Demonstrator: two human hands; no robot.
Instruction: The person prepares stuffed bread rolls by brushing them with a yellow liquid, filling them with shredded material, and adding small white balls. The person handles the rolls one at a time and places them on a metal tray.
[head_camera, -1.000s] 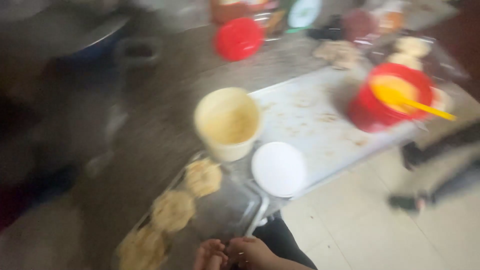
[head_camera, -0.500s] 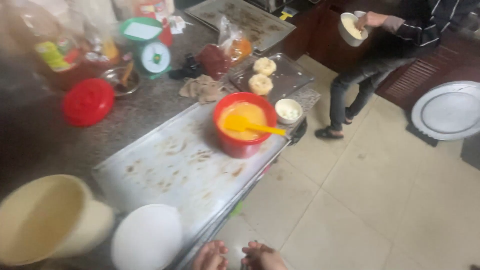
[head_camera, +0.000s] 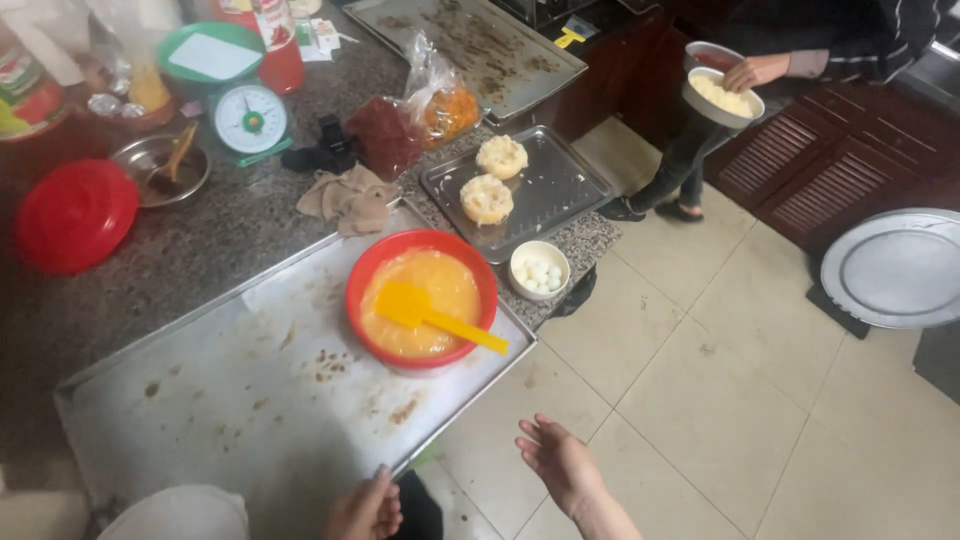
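My left hand (head_camera: 366, 510) hovers at the front edge of a large stained metal baking tray (head_camera: 200, 400), fingers loosely curled, holding nothing. My right hand (head_camera: 558, 462) is out over the tiled floor, palm up, fingers spread, empty. On the tray stands a red bowl (head_camera: 365, 275) of yellow batter with a yellow spatula (head_camera: 432, 315) resting in it. Beyond it, a smaller metal tray (head_camera: 560, 185) carries two round pastries (head_camera: 487, 198), and a small white bowl of white balls (head_camera: 539, 270) sits at the counter edge.
A red lid (head_camera: 72, 215), a green kitchen scale (head_camera: 250, 120), a crumpled cloth (head_camera: 350, 197) and plastic bags (head_camera: 420, 115) lie on the dark counter. Another person (head_camera: 800, 60) stands at the back right holding a white bowl (head_camera: 722, 98). A round metal tray (head_camera: 895, 268) sits at right.
The view has swung right from the cream tub and cookie tray to the red bowl. My hands, held together before, have now come apart.
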